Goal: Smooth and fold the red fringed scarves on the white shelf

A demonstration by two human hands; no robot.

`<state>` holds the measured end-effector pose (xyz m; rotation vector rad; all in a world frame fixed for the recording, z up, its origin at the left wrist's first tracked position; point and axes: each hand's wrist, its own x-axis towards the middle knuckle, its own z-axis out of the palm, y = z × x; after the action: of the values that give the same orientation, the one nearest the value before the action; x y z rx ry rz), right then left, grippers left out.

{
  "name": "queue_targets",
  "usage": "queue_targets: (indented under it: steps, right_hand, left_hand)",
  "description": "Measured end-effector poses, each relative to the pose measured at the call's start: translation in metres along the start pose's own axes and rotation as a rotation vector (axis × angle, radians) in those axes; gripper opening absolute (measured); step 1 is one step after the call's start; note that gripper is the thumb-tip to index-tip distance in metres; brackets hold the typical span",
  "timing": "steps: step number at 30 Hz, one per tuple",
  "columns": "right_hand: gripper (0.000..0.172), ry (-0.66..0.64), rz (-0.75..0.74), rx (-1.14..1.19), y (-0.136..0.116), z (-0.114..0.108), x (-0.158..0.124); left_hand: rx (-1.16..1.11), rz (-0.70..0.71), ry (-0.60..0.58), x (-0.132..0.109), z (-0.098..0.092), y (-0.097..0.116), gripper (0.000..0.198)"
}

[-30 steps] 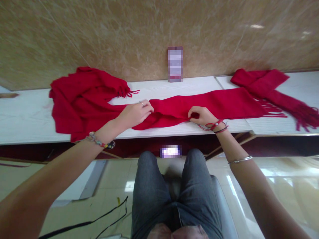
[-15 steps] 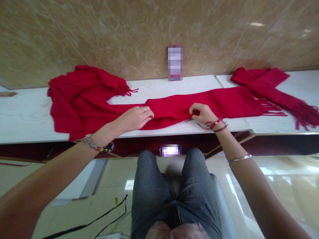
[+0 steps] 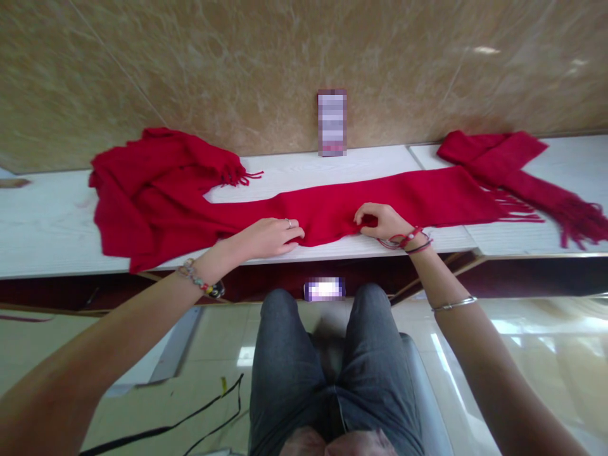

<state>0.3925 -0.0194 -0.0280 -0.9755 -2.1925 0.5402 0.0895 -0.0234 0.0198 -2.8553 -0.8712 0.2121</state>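
A long red scarf (image 3: 403, 193) lies stretched along a white wood-grain tabletop (image 3: 275, 174), its fringed end to the right and the rest heaped in loose folds at the left. My left hand (image 3: 270, 238) rests on the scarf's near edge, palm down, fingers stretched and slightly apart. To its right, my right hand (image 3: 384, 220) pinches the same near edge between thumb and fingertips. Between my hands the cloth lies mostly flat, with slight ripples along its near edge.
Another dark red fringed piece (image 3: 513, 161) lies crossed over itself at the right. A phone-like device (image 3: 332, 123), blurred out, leans against the marbled wall (image 3: 190, 69). A second blurred device (image 3: 324, 289) sits in the open shelf below the tabletop, above my knees.
My left hand has moved slightly right and toward me, and its fingers have spread. The fold between my hands has flattened toward the table's front edge. My right hand stays nearly in place.
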Motion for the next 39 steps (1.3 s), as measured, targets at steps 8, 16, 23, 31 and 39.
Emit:
queue_targets:
  steps: [8,16,23,31,39]
  right_hand:
    - [0.02,0.032,-0.039,-0.182,0.006,0.004,0.004]
    - [0.016,0.053,-0.027,-0.252,0.01,0.007,0.006]
    - [0.016,0.282,0.109,-0.366,0.009,0.005,0.003]
    - [0.014,0.49,0.252,-0.451,0.027,-0.001,0.005]
    - [0.024,0.064,-0.134,-0.28,0.01,0.008,0.006]
  left_hand:
    - [0.142,-0.141,0.008,0.021,0.009,-0.034,0.04]
    - [0.251,-0.191,0.102,0.035,0.01,-0.024,0.031]
    - [0.25,-0.147,0.204,0.034,0.015,-0.019,0.029]
    - [0.195,-0.102,0.373,0.04,0.026,-0.03,0.027]
    - [0.12,0.098,0.463,0.043,0.041,-0.041,0.03]
